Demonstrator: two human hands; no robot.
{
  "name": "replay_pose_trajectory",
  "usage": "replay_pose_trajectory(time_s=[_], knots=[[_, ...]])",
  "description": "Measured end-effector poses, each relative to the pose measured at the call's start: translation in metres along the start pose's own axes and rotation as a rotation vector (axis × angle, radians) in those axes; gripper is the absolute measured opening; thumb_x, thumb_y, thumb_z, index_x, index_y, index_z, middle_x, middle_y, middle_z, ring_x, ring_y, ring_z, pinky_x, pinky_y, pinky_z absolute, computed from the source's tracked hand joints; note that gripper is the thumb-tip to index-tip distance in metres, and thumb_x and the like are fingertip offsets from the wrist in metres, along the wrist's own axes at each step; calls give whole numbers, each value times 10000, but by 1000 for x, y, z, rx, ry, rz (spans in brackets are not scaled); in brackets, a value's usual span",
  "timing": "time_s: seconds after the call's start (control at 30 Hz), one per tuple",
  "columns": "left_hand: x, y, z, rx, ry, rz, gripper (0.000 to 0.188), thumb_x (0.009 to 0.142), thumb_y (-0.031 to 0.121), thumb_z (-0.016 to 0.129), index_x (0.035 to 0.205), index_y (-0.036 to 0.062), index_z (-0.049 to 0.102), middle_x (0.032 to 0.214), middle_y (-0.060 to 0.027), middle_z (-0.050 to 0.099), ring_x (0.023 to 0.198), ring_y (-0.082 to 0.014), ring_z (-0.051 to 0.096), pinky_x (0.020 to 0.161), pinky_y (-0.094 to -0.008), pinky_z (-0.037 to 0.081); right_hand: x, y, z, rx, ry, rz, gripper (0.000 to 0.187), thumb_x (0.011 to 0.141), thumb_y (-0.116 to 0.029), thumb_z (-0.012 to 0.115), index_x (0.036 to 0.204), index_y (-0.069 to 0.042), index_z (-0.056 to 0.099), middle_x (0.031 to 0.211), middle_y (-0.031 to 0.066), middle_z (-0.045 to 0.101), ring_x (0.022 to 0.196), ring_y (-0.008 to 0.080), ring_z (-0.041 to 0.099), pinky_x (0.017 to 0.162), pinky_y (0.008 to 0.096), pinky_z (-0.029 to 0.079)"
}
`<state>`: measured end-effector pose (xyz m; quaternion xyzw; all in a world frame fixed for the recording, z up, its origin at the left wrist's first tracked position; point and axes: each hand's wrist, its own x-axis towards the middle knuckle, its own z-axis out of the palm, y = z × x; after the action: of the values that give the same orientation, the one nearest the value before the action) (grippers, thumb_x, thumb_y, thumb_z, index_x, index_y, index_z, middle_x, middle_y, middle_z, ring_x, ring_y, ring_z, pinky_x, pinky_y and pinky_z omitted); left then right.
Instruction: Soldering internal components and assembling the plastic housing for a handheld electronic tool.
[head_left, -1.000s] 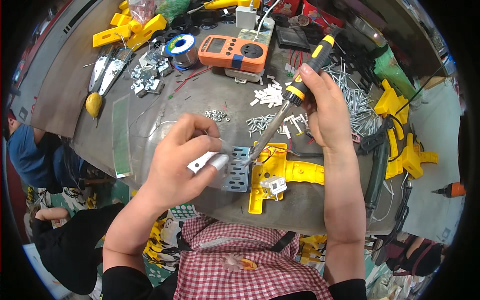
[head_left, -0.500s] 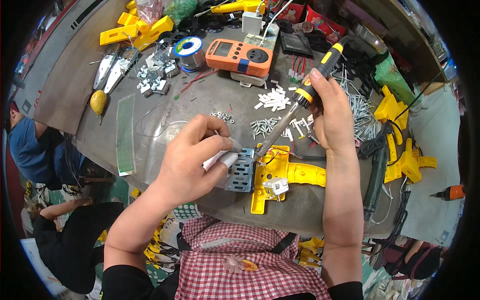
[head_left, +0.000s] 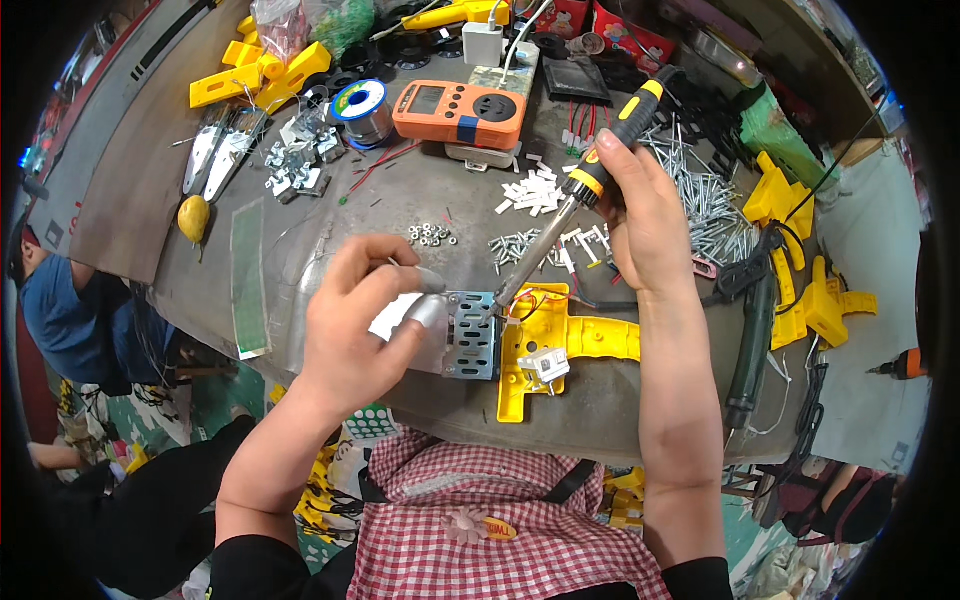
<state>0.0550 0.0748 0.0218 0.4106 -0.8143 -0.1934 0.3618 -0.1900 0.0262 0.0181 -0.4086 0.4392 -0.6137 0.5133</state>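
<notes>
My right hand (head_left: 645,205) grips the black-and-yellow handle of a soldering iron (head_left: 545,245). The iron's metal shaft slants down left, its tip at the upper right corner of a slotted metal plate (head_left: 473,335). That plate adjoins a yellow plastic housing (head_left: 530,310) with a handle, thin wires and a small white block (head_left: 544,368). My left hand (head_left: 355,320) is curled over a shiny metal sheet (head_left: 425,355) left of the slotted plate, with silvery coverings on the thumb and forefinger tips. Whatever its fingers pinch is too fine or hidden to make out.
Behind lie an orange multimeter (head_left: 460,112), a solder spool (head_left: 362,115), nuts (head_left: 432,235), white pieces (head_left: 533,195) and long screws (head_left: 690,190). Yellow parts (head_left: 825,300) and a dark green tool (head_left: 752,345) are at right. A yellow pear-shaped object (head_left: 194,218) sits left. Other people are beyond the left table edge.
My left hand has drawn back left from the slotted plate, uncovering more of it. The soldering iron stays at the plate's corner. The whole view has shifted slightly.
</notes>
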Motion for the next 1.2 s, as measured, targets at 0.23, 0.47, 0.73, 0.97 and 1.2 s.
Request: replay_pose_trajectory(time_s=[0.23, 0.47, 0.73, 0.97, 1.2], knots=[[-5, 5, 3, 5, 5, -9, 285, 577, -47, 570, 850, 12, 629, 950, -109, 534, 809, -200, 545, 684, -281, 456, 1, 3, -1, 1, -27, 22, 211, 908, -276, 591, 937, -68, 569, 821, -11, 570, 712, 54, 511, 651, 214, 404], [-2, 6, 5, 14, -12, 16, 297, 563, -53, 587, 850, 11, 627, 953, -114, 533, 820, -211, 551, 679, -290, 462, 3, 5, -3, 21, -48, 14, 236, 909, -278, 589, 956, -48, 572, 836, -2, 574, 727, 64, 524, 672, 221, 423], [-2, 7, 8, 31, -10, 38, 257, 630, -60, 646, 873, 13, 605, 963, -98, 525, 781, -207, 569, 671, -301, 473, -4, -3, 0, -11, 2, -11, 300, 900, -327, 602, 913, -29, 576, 804, 4, 576, 690, 52, 523, 638, 202, 424], [-22, -2, 19, 21, 143, 19, 269, 610, -66, 618, 860, 32, 620, 965, -91, 525, 831, -195, 532, 698, -285, 442, -10, -4, -11, 41, 61, -11, 259, 893, -308, 611, 932, -52, 597, 785, -24, 572, 652, 30, 481, 588, 182, 373], [-39, 23, 44, -73, -23, -10, 266, 623, -4, 698, 879, 41, 640, 937, -98, 533, 834, -233, 553, 726, -319, 466, -33, 3, -54, -12, 143, 147, 218, 876, -292, 613, 858, -77, 584, 711, -41, 541, 578, 23, 420, 506, 187, 287]])
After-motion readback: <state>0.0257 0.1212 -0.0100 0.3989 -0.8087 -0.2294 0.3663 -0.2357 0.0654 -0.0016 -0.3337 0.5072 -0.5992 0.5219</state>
